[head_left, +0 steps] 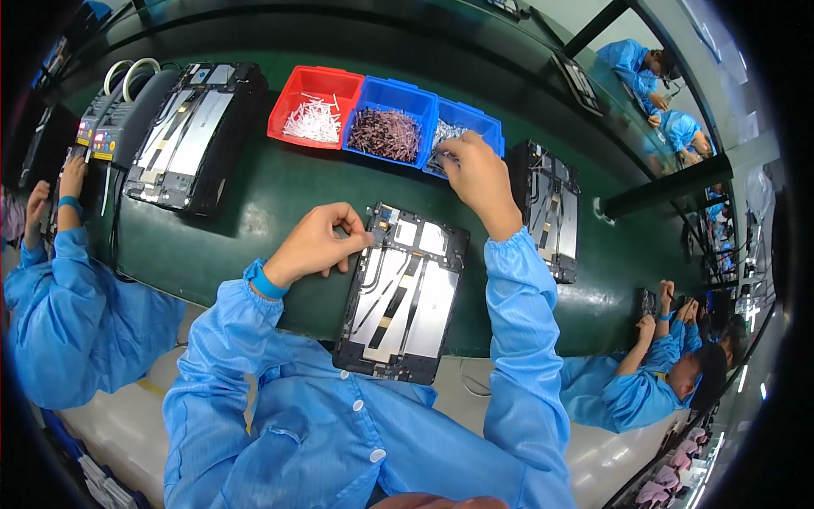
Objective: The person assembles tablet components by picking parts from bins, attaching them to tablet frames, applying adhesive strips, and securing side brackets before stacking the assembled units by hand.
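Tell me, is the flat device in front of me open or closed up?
Open: the flat device lies with its insides bare, silvery panels and dark strips showing, with no cover over them.

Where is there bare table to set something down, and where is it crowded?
Bare green table lies between the left device stack, the red bin and the left hand. Another bare patch lies right of the right device stack, near the dark post. Crowded: around the right blue bin, with the right hand at it and that stack close by.
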Demonstrator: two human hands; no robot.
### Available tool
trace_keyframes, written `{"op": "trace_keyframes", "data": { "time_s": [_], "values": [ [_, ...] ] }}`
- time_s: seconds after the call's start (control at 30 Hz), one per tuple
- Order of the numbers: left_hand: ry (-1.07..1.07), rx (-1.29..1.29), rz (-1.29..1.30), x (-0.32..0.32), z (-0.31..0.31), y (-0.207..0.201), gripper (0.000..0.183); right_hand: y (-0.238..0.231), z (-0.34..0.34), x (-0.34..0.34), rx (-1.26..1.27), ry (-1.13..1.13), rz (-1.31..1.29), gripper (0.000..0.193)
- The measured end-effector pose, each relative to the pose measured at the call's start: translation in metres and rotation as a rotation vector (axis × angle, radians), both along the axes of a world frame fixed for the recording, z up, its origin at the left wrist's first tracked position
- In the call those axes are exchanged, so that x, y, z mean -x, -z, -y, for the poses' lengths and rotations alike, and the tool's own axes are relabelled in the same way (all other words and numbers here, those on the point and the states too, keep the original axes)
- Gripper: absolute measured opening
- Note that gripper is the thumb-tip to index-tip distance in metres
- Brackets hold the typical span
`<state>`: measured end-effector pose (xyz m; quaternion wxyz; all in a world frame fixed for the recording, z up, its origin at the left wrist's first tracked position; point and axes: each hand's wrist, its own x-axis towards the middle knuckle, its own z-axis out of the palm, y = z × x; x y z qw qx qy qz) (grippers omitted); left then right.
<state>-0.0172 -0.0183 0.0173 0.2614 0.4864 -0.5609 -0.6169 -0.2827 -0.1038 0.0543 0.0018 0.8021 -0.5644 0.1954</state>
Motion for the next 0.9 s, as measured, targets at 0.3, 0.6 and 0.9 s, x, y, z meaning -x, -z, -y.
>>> {"op": "trace_keyframes", "data": {
  "time_s": [0.3,0.6,0.9],
  "values": [
    [-0.039,0.0,-0.031,0.0,0.0,-0.002,0.026,0.0,0.016,0.003,0.032,-0.117,-0.21,0.017],
    [-0.11,0.016,-0.166,0.0,-0.009,0.0,0.02,-0.003,-0.031,-0.003,-0.36,-0.049,1.061,0.016],
    [0.043,-0.099,-0.502,0.028,-0.024,-0.014,0.021,-0.001,-0.098,-0.036,-1.106,-0.14,1.53,0.018]
  ]
}}
